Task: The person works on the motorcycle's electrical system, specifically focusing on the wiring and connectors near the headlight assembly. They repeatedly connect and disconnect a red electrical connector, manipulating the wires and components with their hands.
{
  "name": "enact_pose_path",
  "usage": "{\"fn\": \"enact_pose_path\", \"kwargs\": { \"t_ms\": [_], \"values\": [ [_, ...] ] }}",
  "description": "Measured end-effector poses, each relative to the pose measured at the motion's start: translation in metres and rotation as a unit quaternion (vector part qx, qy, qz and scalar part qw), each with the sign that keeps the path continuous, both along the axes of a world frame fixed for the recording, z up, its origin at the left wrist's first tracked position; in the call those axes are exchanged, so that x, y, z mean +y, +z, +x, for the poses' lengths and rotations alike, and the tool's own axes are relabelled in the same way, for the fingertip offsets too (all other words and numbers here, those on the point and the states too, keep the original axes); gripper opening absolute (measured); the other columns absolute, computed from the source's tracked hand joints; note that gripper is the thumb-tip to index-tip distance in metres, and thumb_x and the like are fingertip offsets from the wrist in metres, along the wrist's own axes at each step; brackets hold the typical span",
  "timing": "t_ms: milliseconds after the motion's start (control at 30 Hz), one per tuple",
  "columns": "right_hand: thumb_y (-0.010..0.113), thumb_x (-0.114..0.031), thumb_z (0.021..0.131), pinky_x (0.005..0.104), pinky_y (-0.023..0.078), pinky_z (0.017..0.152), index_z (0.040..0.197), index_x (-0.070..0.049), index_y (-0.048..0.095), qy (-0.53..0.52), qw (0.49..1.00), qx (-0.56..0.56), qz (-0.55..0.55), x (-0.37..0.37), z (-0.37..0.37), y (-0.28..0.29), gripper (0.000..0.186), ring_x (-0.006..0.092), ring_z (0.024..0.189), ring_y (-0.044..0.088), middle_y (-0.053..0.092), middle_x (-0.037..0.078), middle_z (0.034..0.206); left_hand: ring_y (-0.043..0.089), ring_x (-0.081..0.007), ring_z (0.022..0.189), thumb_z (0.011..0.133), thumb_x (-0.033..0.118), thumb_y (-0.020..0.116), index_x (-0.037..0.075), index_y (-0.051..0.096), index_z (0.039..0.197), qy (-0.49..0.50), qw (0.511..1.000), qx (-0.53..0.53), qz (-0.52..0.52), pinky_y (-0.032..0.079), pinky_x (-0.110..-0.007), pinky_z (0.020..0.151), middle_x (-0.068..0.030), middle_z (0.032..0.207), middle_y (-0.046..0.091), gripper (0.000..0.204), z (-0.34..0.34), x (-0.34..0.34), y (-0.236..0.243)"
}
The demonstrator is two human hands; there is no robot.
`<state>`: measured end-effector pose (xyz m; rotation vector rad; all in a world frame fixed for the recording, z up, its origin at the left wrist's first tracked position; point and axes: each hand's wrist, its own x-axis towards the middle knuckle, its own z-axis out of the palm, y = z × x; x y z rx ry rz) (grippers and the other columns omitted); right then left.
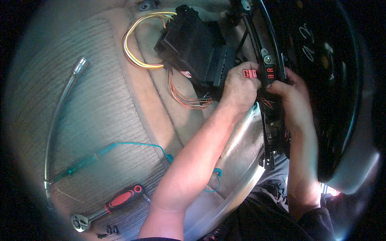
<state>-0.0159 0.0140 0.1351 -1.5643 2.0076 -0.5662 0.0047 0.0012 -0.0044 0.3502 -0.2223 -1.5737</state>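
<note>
Your left hand [241, 88] grasps a red plastic clip [249, 74] between its fingers. Your right hand [291, 94], just beside it, has its thumb at the black bracket [263, 73]; its fingers are partly hidden, so its grip cannot be told. Beyond and left of your left hand lies a black module [189, 46]; a ratchet [120, 199] lies well apart, nearer you.

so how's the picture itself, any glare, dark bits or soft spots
Head view: corners fall to black, and bright reflections streak the glossy black panel; also in the head view, the teal tool looks hazy, while the left hand shows fairly clearly.
</note>
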Motion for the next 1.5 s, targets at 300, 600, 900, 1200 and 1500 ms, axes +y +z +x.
{"fn": "enact_pose_path", "kwargs": {
  "t_ms": [300,600,900,1200,1500],
  "values": [
    [0.064,-0.001,0.073,0.0293,0.052,0.072,0.116,0.0,0.061,0.02,1.0,0.013,0.017,-0.003,-0.006,0.001,0.043,0.0152,0.077,0.064,0.068,0.006,0.093,0.059,-0.0146,0.078,0.075,-0.004,0.052,-0.001,0.066,0.098,0.03,0.986,-0.161,0.01,0.048,-0.028,0.076,-0.0064,0.087,0.067,0.027,0.006,0.002,0.005],
    [0.064,-0.001,0.074,0.0305,0.053,0.077,0.121,0.001,0.06,0.023,0.999,0.029,-0.019,0.001,-0.005,0.0,0.047,0.0174,0.084,0.066,0.07,0.008,0.098,0.061,-0.0156,0.081,0.073,-0.003,0.053,-0.002,0.066,0.105,0.008,0.999,-0.016,0.028,0.049,-0.029,0.079,-0.0078,0.091,0.068,0.034,0.0,-0.001,0.005],
    [0.065,-0.002,0.076,0.0301,0.052,0.077,0.114,0.001,0.064,0.093,0.979,0.162,-0.086,0.005,-0.007,-0.003,0.039,0.016,0.084,0.065,0.07,0.009,0.097,0.06,-0.0165,0.081,0.073,-0.001,0.053,-0.004,0.066,0.103,0.007,0.994,-0.107,-0.004,0.047,-0.029,0.079,-0.0089,0.088,0.068,0.032,0.014,0.004,0.009],
    [0.061,-0.005,0.078,0.0285,0.05,0.072,0.111,-0.001,0.064,0.017,0.999,0.039,-0.033,0.006,0.001,0.002,0.033,0.0137,0.078,0.061,0.067,0.005,0.09,0.062,-0.0212,0.074,0.078,0.002,0.051,-0.004,0.066,0.095,0.055,0.968,-0.242,-0.017,0.049,-0.035,0.073,-0.015,0.08,0.068,0.024,0.017,0.005,0.011],
    [0.059,-0.009,0.079,0.0292,0.049,0.072,0.108,-0.003,0.065,0.014,1.0,0.025,-0.012,0.004,0.001,-0.002,0.03,0.0134,0.077,0.06,0.066,0.004,0.088,0.063,-0.0227,0.073,0.076,0.004,0.057,-0.003,0.067,0.089,0.203,0.936,-0.242,0.153,0.049,-0.035,0.072,-0.014,0.075,0.067,0.017,0.006,0.006,0.021]
  ]
}}
